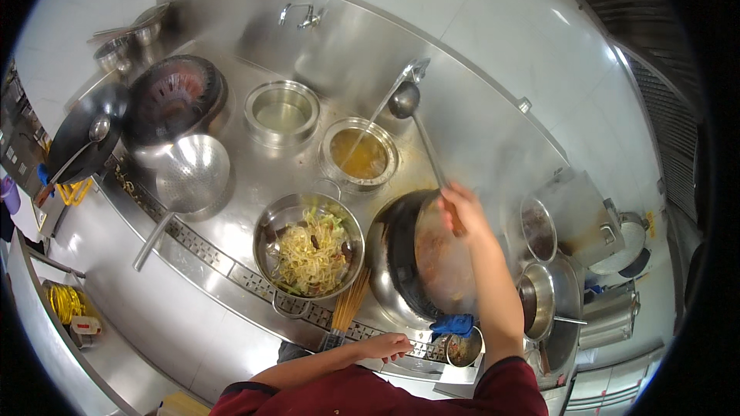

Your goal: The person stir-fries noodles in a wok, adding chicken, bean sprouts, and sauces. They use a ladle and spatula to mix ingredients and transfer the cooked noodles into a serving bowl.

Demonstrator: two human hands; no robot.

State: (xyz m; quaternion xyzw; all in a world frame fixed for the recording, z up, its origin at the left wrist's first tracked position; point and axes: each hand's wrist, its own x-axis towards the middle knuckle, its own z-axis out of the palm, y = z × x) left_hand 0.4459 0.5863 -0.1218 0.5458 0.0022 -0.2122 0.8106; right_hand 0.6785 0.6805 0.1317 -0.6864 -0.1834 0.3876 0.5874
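My right hand [462, 208] grips the wooden handle of a long steel ladle [404, 100], whose bowl is beside a running faucet [417, 69]. Under that hand, a steaming wok [404, 248] holds reddish liquid. My left hand [388, 347] is near the counter's front edge with its fingers curled; it appears to hold nothing. A blue cloth [452, 325] lies at the wok's near rim, right of that hand. Water falls from the faucet into a round pot of yellowish liquid [359, 153]. A two-handled steel pan [260, 260] contains bean sprouts [312, 251].
A perforated strainer [193, 176] rests left of the pan, near a pot of cloudy liquid [282, 114]. Farther left are a blackened wok [173, 98] and another wok with a ladle [69, 133]. A bamboo brush [350, 306] stands by the drain. Steel bowls [543, 300] line the right.
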